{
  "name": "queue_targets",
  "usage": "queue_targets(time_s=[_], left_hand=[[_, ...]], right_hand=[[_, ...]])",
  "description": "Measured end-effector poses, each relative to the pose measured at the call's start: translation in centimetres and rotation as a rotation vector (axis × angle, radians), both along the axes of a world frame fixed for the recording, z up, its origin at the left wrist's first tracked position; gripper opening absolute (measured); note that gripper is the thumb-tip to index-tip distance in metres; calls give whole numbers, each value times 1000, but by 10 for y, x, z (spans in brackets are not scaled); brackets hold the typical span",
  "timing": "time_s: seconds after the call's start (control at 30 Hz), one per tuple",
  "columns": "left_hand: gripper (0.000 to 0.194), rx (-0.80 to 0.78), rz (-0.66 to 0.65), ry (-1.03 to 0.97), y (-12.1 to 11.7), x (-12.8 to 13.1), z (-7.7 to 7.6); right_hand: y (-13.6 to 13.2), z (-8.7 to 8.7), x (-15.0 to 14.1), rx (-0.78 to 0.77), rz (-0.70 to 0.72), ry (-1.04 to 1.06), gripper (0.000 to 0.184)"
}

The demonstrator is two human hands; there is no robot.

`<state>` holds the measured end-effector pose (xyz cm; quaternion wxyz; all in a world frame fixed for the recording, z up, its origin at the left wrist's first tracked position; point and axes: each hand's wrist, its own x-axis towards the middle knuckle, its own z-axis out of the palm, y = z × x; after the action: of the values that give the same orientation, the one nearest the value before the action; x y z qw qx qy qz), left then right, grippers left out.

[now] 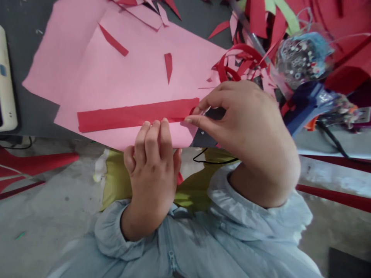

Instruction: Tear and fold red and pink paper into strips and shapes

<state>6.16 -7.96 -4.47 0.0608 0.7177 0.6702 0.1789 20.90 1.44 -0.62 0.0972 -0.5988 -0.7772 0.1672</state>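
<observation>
A long red paper strip point(127, 114) lies across pink paper sheets point(124, 73) near the front edge of the dark table. My left hand point(152, 162) is stretched out with its fingers side by side, and their tips press flat at the strip's lower edge. At the strip's right end, my right hand point(243, 119) has thumb and forefinger pinched on its lower corner. Two small red paper scraps point(113, 40) rest on the pink sheets above the strip.
Red and pink paper cuttings point(243, 61) are heaped at the upper right. Beside them stand a clear bag of small beads point(301, 58) and a dark blue object point(307, 100). At the left edge is a white device point(6, 85). A black cord point(214, 161) hangs below the table edge.
</observation>
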Motion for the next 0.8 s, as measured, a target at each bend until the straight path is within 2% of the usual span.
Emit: queue_targets(time_s=[0.23, 0.53, 0.67, 0.8], left_hand=[[60, 5, 6, 30, 1, 3, 3], [54, 11, 29, -17, 0, 4, 0], [49, 48, 20, 56, 0, 6, -1], [47, 67, 13, 102, -1, 7, -3]], right_hand=[[1, -4, -3, 16, -27, 4, 19], [3, 1, -11, -41, -54, -55, 14], [3, 2, -13, -74, -79, -109, 9], [4, -2, -10, -20, -35, -48, 12]])
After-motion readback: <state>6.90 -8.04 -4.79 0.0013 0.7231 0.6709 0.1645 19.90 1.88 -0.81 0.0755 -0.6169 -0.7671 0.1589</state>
